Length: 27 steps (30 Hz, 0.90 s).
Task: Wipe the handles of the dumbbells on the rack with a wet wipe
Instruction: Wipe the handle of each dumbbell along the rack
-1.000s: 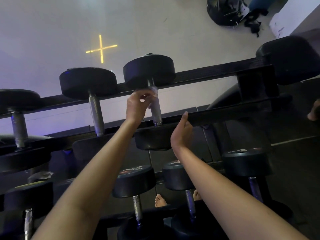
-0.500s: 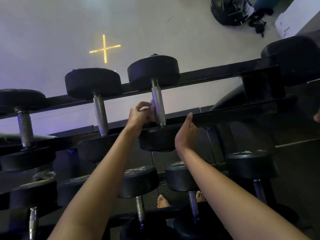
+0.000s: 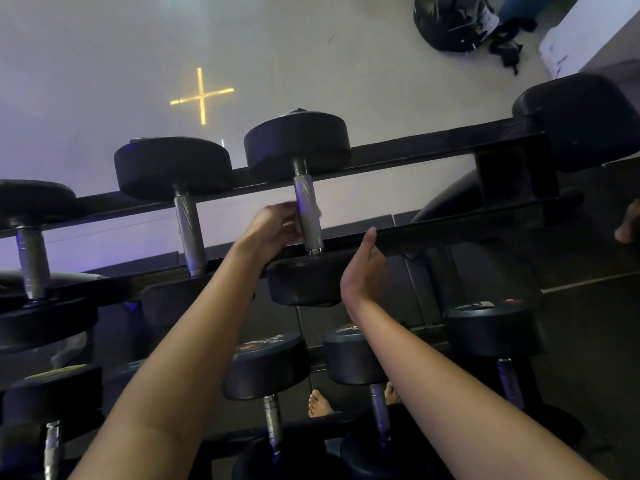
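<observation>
Knurled steel of the dumbbell handle point(image 3: 304, 199) shows above my left hand point(image 3: 273, 230), which grips its lower half after sliding down from the top a second ago, so this handle looks nearly wiped. The wet wipe point(image 3: 317, 213) is probably that pale blur beneath my fingers. Just beside it, my right hand point(image 3: 363, 271) waits relaxed and empty by the rack's front rail point(image 3: 450, 230).
</observation>
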Each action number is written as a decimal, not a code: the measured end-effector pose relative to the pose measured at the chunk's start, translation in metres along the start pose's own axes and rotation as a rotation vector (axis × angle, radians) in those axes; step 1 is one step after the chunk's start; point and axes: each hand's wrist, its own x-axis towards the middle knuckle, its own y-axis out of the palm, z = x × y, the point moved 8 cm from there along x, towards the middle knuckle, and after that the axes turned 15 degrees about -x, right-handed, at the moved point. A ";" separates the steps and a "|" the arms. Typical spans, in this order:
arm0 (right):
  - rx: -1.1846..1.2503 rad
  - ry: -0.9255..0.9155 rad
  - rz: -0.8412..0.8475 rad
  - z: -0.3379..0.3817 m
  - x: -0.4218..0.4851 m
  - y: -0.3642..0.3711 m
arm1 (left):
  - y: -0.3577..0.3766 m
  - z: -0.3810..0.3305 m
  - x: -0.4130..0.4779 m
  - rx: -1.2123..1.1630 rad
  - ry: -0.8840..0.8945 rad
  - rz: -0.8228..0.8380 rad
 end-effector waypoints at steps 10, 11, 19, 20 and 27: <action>0.017 0.004 0.012 0.004 -0.002 -0.003 | -0.001 -0.019 -0.055 0.352 0.546 -0.226; 0.027 0.011 0.013 0.004 -0.002 -0.004 | 0.013 -0.032 -0.061 0.492 0.709 -0.165; -0.007 0.021 0.027 0.003 -0.003 -0.004 | 0.079 -0.014 -0.048 1.695 1.282 0.580; -0.005 0.023 0.028 0.003 -0.002 -0.004 | 0.078 -0.003 -0.050 1.758 1.206 0.707; -0.005 0.014 0.031 0.001 -0.002 0.000 | 0.086 -0.027 -0.032 1.960 1.171 0.567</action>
